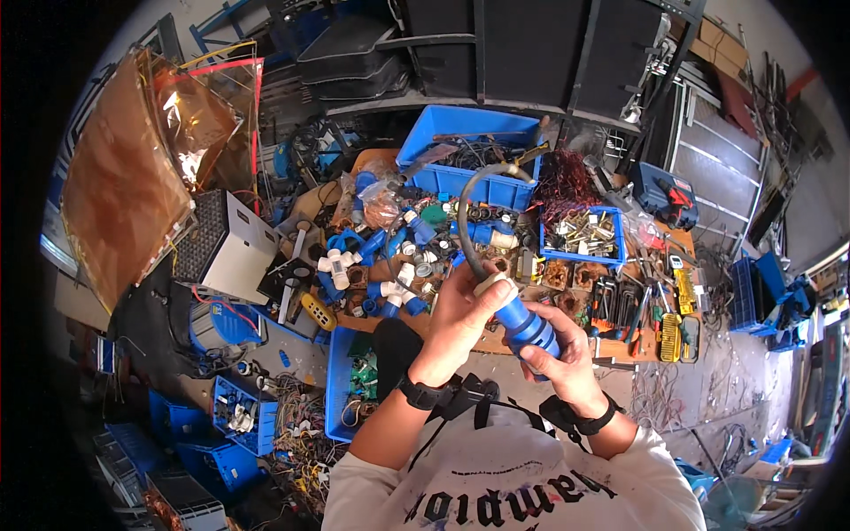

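Note:
Both of my hands are closed on a blue industrial plug (522, 326), held tilted above the near edge of the bench. My left hand (462, 311) grips its pale collar, where a thick grey cable (464, 217) enters. My right hand (571, 361) wraps round the wider blue body, and its fingers hide the far end. The cable arches up over the bench to a frayed end near a large blue crate (474, 183). Left of my hands lies a heap of blue and white plug parts, among them a white fitting (336, 267).
A small blue tray (584, 257) of metal pieces sits on the right side of the bench, with hand tools (611, 305) and a yellow bit case (670, 336) nearby. Blue bins and tangled wires (310, 425) cover the floor at left. A white box (235, 243) stands left.

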`<state>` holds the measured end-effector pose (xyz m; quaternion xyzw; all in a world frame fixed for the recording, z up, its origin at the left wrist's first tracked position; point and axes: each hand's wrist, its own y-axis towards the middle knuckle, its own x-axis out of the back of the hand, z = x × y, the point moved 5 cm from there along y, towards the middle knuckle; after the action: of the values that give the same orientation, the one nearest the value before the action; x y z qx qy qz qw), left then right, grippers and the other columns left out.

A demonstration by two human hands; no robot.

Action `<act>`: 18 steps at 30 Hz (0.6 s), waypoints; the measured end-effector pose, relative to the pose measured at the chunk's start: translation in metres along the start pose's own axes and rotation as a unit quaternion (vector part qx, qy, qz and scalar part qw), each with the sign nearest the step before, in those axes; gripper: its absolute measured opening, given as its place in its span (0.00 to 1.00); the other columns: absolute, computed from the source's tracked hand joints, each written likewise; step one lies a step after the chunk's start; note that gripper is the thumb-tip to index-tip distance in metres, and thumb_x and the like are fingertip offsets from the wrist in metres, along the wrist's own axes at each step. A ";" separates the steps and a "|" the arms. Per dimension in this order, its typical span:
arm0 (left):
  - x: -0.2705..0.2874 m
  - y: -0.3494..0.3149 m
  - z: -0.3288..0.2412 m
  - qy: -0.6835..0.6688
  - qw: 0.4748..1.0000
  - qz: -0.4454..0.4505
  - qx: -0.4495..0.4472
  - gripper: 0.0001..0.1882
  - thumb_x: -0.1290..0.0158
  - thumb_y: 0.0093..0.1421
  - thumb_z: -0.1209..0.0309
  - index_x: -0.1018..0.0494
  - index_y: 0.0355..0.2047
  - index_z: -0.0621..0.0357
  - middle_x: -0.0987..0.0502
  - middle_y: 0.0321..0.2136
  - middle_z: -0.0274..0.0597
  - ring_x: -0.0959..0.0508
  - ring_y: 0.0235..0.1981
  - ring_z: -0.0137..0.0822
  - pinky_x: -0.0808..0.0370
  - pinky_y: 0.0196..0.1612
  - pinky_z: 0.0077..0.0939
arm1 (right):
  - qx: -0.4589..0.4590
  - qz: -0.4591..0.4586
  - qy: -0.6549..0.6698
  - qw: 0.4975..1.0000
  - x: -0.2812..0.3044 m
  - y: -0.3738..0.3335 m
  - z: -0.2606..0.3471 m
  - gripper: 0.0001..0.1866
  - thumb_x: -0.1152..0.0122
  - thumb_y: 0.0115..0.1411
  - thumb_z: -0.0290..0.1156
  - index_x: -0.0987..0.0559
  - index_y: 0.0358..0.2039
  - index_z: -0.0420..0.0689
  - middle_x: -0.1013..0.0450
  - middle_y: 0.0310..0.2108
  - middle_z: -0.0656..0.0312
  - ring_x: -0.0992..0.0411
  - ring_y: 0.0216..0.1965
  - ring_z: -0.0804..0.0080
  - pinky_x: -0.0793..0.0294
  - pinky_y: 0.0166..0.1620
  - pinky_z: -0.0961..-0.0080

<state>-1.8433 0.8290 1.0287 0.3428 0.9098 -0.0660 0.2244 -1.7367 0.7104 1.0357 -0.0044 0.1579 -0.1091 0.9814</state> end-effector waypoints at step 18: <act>-0.012 0.003 -0.008 0.029 0.999 0.024 0.004 0.25 0.40 0.58 0.59 0.33 0.49 0.61 0.28 0.43 0.42 0.28 0.49 0.35 0.30 0.54 0.33 | -0.020 0.036 0.081 0.996 0.000 -0.002 0.002 0.29 0.36 0.59 0.36 0.34 0.58 0.41 0.24 0.36 0.50 0.29 0.19 0.77 0.33 0.20 0.84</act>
<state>-1.8360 0.8266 1.0417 0.3671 0.9073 -0.0543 0.1979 -1.7364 0.7079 1.0382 -0.0095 0.2389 -0.0707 0.9684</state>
